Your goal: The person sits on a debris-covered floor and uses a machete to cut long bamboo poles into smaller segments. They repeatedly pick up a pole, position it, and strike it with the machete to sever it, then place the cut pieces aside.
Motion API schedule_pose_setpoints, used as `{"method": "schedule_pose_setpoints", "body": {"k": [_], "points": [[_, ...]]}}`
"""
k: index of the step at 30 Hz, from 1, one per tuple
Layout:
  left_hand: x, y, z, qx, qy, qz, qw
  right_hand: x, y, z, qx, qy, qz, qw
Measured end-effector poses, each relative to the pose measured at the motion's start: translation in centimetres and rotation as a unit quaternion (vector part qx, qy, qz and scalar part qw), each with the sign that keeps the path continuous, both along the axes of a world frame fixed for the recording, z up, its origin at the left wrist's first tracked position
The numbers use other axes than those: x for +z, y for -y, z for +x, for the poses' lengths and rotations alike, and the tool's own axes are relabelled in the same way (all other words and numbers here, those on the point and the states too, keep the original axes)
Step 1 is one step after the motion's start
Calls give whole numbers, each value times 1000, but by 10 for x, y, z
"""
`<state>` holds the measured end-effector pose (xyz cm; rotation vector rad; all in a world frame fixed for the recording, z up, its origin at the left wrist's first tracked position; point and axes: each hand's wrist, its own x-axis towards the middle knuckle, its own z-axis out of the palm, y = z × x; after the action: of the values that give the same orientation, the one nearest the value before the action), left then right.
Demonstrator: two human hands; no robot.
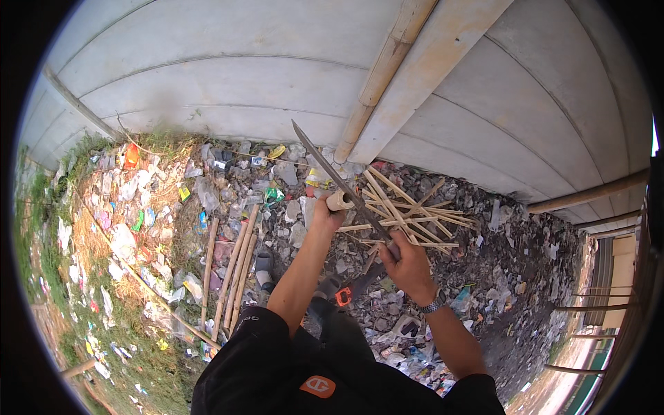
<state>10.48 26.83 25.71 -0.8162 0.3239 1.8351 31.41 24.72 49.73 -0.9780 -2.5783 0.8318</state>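
My left hand (327, 217) is closed around a piece of bamboo (338, 202), whose hollow end points up and right. In my right hand (408, 268) is the handle of a machete (328, 170), its long, slightly curved blade slanting up and to the left. The blade crosses right at the bamboo's end; whether it touches or has cut in, I cannot tell. Below the hands a pile of split bamboo strips (403, 211) lies criss-crossed on the ground. By my feet an orange-handled tool (344, 296), apparently a saw, lies partly hidden.
Several bamboo poles (237, 277) lie to the left of my feet. A longer thin pole (155, 297) slants across grass and litter. Rubble and plastic waste cover the ground. Ahead stands a grey panel wall (228, 83) with a concrete post (422, 76) and an upright bamboo pole (387, 66).
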Motion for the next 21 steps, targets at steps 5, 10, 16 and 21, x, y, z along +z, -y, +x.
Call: {"method": "schedule_pose_setpoints", "body": {"k": [5, 10, 16, 21], "points": [[205, -7, 4, 10, 15, 121, 992, 211, -16, 8, -44, 6, 49, 998], [344, 19, 31, 40, -76, 183, 979, 303, 3, 27, -85, -55, 101, 990], [207, 95, 55, -35, -9, -55, 998, 170, -7, -11, -24, 69, -69, 995], [52, 344, 26, 13, -10, -409, 912, -205, 4, -44, 137, 266, -62, 952]]}}
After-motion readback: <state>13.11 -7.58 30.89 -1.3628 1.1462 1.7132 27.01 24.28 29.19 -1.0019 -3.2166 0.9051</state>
